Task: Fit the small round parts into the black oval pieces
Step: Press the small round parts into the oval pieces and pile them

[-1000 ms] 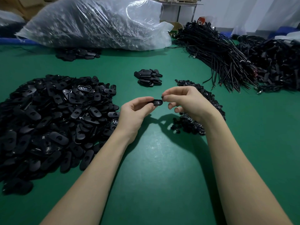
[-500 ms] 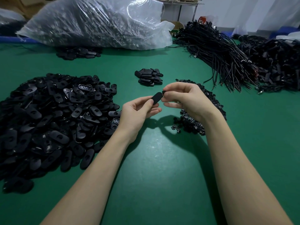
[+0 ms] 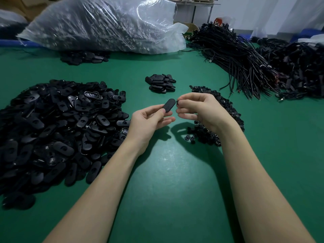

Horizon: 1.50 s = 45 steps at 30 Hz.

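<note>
Left hand (image 3: 149,118) pinching one black oval piece (image 3: 169,105) by its lower end, thumb on top, smooth face up, raised above the green counter (image 3: 166,190). Right hand (image 3: 198,109) just right of that oval piece, fingers curled, thumb and forefinger nipping a small round part (image 3: 177,102) almost touching the piece's upper tip. Likely slip here: part so tiny and barely gripped, easily dropped while being lined up; also no hole visible on the upturned face, so probably needs flipping first, else the part meets blank plastic. Left of the oval piece, a big heap of ovals (image 3: 57,127); right and below it, under the right wrist, the pile of round parts (image 3: 226,111); beyond it, a small finished stack (image 3: 162,83). Open green counter nearer than the oval piece, between both forearms.
</note>
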Tool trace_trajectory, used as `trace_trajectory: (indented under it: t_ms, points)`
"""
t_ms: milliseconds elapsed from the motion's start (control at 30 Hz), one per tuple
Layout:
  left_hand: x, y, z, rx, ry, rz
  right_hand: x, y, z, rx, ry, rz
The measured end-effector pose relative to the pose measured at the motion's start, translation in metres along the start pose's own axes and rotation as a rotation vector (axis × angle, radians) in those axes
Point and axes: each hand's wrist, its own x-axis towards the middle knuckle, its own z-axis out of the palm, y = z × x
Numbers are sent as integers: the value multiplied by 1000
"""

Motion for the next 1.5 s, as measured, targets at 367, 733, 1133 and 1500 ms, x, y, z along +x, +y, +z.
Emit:
trace_trajectory:
  t_ms: [367,733,1133,1500]
  points:
    - [1,-4,0,9,62,49,2,0,-5,81,-106,92]
    - [0,-9,5,126,145,208,-2,3,-9,-3,-199,80]
    - [3,-6,-3,25,91,97,1,11,-7,-96,-132,-4]
    - [7,-9,-6,-9,111,104,4,13,0,-146,-121,22]
